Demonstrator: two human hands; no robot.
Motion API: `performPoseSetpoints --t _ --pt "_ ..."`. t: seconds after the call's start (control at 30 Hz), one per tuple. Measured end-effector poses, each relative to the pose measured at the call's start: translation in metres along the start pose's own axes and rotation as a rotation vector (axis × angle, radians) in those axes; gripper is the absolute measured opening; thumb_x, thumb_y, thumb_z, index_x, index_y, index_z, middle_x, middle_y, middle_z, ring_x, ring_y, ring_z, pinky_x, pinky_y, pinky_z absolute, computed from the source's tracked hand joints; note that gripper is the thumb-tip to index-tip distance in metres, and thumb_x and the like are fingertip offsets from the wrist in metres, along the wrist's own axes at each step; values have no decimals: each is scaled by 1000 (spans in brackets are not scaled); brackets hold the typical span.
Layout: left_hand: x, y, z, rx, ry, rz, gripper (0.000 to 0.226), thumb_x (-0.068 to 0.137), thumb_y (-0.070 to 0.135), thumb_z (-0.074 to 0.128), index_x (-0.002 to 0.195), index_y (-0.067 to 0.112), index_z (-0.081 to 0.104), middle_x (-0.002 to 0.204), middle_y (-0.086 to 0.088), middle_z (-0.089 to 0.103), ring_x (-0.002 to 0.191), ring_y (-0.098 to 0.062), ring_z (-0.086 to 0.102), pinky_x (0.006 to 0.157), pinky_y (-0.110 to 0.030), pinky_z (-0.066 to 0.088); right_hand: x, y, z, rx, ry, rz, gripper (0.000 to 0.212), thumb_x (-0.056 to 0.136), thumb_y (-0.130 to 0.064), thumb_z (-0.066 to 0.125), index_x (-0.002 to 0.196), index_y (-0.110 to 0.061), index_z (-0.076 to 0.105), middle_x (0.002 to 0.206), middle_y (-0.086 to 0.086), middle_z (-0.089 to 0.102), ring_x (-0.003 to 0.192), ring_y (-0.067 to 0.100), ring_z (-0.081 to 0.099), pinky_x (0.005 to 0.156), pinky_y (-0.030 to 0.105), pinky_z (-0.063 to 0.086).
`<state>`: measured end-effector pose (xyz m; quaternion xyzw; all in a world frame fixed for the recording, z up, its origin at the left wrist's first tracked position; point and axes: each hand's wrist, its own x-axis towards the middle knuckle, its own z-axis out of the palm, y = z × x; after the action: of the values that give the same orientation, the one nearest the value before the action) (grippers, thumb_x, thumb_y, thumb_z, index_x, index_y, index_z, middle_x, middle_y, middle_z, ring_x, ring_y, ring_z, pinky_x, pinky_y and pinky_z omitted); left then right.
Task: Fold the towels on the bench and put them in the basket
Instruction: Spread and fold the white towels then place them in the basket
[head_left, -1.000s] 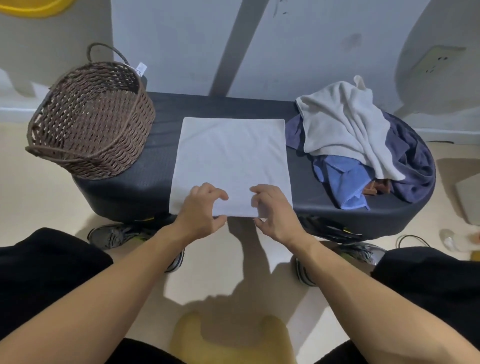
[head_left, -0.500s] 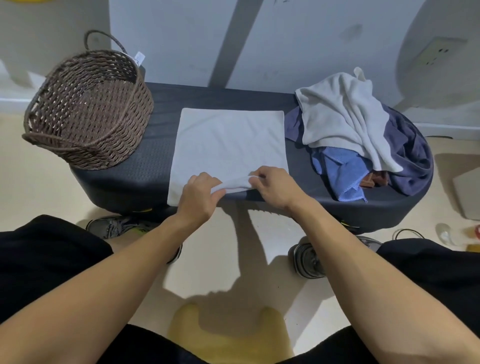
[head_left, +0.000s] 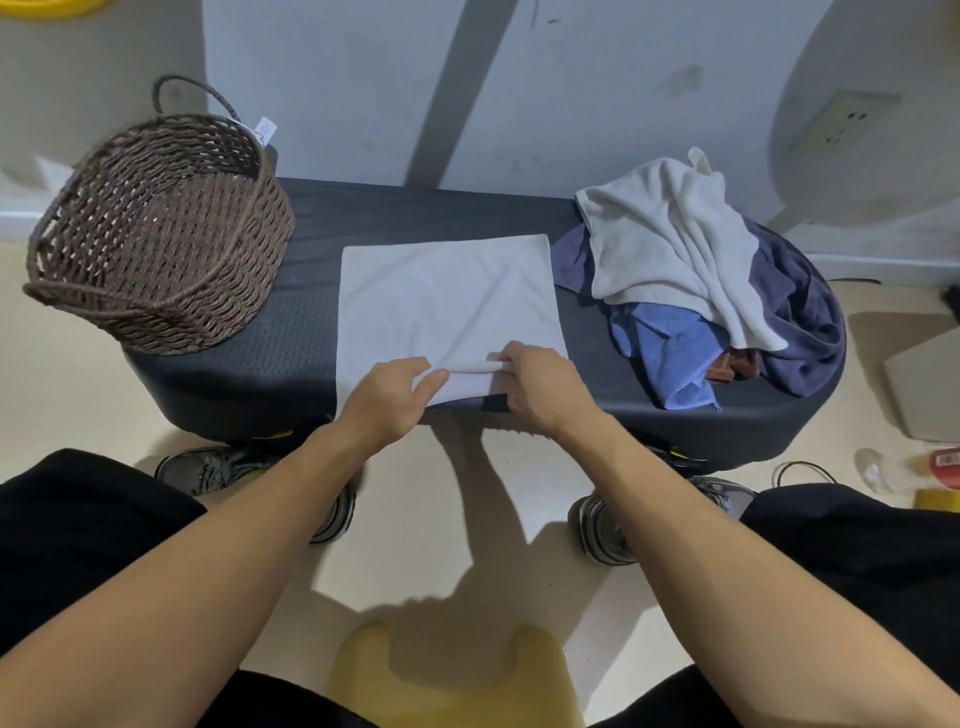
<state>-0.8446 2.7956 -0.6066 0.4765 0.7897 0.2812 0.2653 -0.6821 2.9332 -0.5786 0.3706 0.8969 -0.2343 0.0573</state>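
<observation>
Since a moment ago, both hands have been lifting the near edge of the white towel (head_left: 447, 301) up off the bench (head_left: 291, 332) and pushing it a little toward the wall, so a small fold is showing now where the towel was lying flat before. The left hand (head_left: 387, 402) is pinching the raised edge between its thumb and fingers, and the right hand (head_left: 537, 387) is pinching the same edge just beside it. The two hands are close together but not touching, with a short strip of lifted towel between them. The rest of the white towel is lying flat in the middle of the dark bench, and its near left corner is hanging a bit over the front edge. The brown woven basket (head_left: 156, 249) is sitting on the left end of the bench, and it is looking bare inside. A heap of towels is waiting on the right end of the bench: a cream towel (head_left: 670, 244) is lying on top, a blue towel (head_left: 670, 353) is poking out below it, and a dark navy cloth (head_left: 800, 338) is bunched up under them. The person is sitting in front of the bench with bare arms reaching forward, and two sneakers (head_left: 602, 525) are resting on the pale floor by the bench.
</observation>
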Motion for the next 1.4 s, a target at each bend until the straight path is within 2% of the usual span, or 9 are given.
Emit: performPoseSetpoints --t 0.27,0.4,0.5,0.57,0.8,0.93,1.1,1.23,1.4 --pt "9 -10 -40 98 -321 -157 32 66 43 85 70 22 61 75 5 61 63 -11 60 52 -22 41 -1 39 -25 192 -175 125 25 94 -39 61 79 -20 56 81 -2 60 80 25 57 56 28 38" --pt "13 -22 -66 362 -464 -232 41 74 42 79 56 14 55 62 4 54 54 -14 49 51 -26 35 -2 58 -37 268 -296 132 36 89 -46 66 109 -16 71 102 4 72 89 19 65 84 36 54" --pt "14 -27 -83 162 -557 -287 36 76 44 79 57 17 65 61 7 58 54 -10 51 55 -24 39 -5 73 -44 424 -437 179 25 85 -45 73 71 -25 74 74 -5 70 72 15 61 70 24 49" --pt "9 -28 -90 -76 -560 -353 31 70 44 81 73 13 76 73 -2 70 64 -14 58 62 -30 44 -7 81 -46 537 -531 206 19 83 -43 77 73 -27 78 79 -10 74 77 17 69 70 24 54" --pt "10 -36 -70 -797 -96 -389 37 88 34 69 110 5 72 110 -10 74 104 -30 70 79 -37 60 -3 85 -37 1210 -206 309 59 69 -43 85 112 -4 72 111 9 75 103 29 71 84 37 58" --pt "10 -43 -51 -519 -26 -390 22 94 25 64 99 5 71 99 -14 75 93 -34 70 79 -52 56 -6 90 -22 1142 -208 368 35 83 -18 79 114 -5 71 110 8 75 100 28 72 85 39 60" --pt "10 -45 -49 -100 3 -298 22 97 28 54 81 16 62 79 6 66 78 -20 63 63 -37 50 -6 92 -22 1009 -189 419 16 99 -19 60 106 -9 70 102 9 73 84 24 67 75 38 56" --pt "15 -43 -54 -196 88 -266 18 97 30 53 84 25 63 77 13 69 71 -5 64 55 -22 49 -5 97 -28 1062 -217 435 19 101 -24 56 105 -13 71 102 7 74 86 24 69 73 37 58" --pt "26 -35 -49 -281 288 -292 20 95 32 51 77 25 55 72 15 61 67 -1 55 58 -29 44 8 88 -21 1080 115 437 19 97 -31 62 89 -15 67 93 5 70 84 22 61 76 38 52"
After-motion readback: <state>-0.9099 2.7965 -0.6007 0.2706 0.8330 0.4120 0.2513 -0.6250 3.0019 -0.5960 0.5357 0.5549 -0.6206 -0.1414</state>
